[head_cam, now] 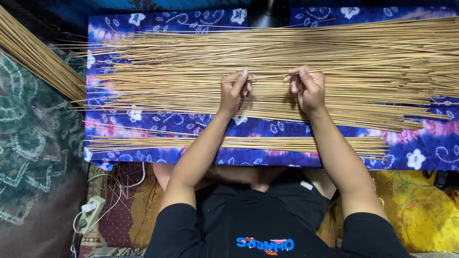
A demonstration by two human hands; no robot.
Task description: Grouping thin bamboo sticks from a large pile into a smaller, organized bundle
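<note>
A blue-and-purple flowered cloth covers the low work surface, with patterned fabric on the floor around it. Thin, straight tan sticks lie spread across the cloth; the left hand and right hand pinch one stick between them.

Single head-worn view, looking steeply down, close above tabletop, sticks and both arms.
</note>
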